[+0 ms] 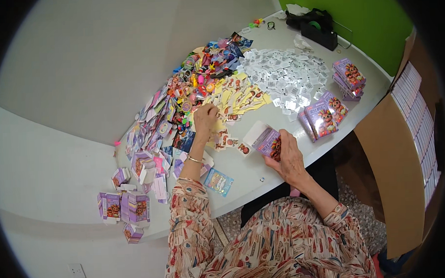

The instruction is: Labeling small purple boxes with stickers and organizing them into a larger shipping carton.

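Note:
My right hand (288,159) grips a small purple cardboard box (267,143) whose white flap stands open on the left. Stretched over the heap, my left hand (205,121) has its fingers curled together; what they hold, if anything, is hidden. It is by the yellow-backed picture cards (240,96) and a mound of small colourful plastic toys (193,86). A few loose picture stickers (227,140) lie between my hands. Close to my left forearm rests a light-blue printed packet (218,182).
Small white packets (284,75) are heaped at the back. Filled-looking purple boxes (322,118) stand at the right, below a black tape dispenser (318,30). Several open purple boxes (135,206) sit at the left edge. A large brown carton (395,167) holds rows of boxes.

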A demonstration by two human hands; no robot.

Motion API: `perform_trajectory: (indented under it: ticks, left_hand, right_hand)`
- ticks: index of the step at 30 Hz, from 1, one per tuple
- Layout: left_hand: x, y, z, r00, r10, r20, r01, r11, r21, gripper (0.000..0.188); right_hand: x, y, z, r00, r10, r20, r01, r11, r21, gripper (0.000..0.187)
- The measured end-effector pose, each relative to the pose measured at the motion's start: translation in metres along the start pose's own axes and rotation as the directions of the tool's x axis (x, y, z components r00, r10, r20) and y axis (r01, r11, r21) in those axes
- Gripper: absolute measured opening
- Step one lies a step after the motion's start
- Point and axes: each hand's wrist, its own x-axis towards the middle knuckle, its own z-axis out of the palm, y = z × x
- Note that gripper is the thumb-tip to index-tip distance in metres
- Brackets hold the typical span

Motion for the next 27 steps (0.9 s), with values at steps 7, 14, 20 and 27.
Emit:
perform_trajectory:
  ticks: [7, 14, 20, 27]
  left_hand:
    - [-0.003, 0.008, -0.027, 0.942, -0.318, 0.106, 0.334, 0.862, -0.382, 0.012]
    - [-0.014, -0.006, -0.038, 0.991, -0.031, 0.13, 0.012, 0.989, 0.15, 0.013]
    - [-0.031, -0.003, -0.017, 0.961, 0.277, 0.005, -0.25, 0.857, 0.45, 0.012]
    - [-0.029, 0.02, -0.03, 1.0, 0.021, 0.008, -0.023, 0.912, 0.41, 0.012]
  right_hand:
    - [0.0, 0.004, -0.001, 1.0, 0.011, -0.002, -0.011, 1.0, 0.01, 0.082]
    - [0.0, 0.004, 0.001, 1.0, -0.012, -0.024, 0.013, 1.0, 0.017, 0.082]
    - [-0.001, 0.004, 0.001, 1.0, -0.017, -0.026, 0.017, 1.0, 0.014, 0.081]
    - [-0.002, 0.005, 0.005, 0.998, -0.024, -0.056, 0.027, 0.998, 0.054, 0.079]
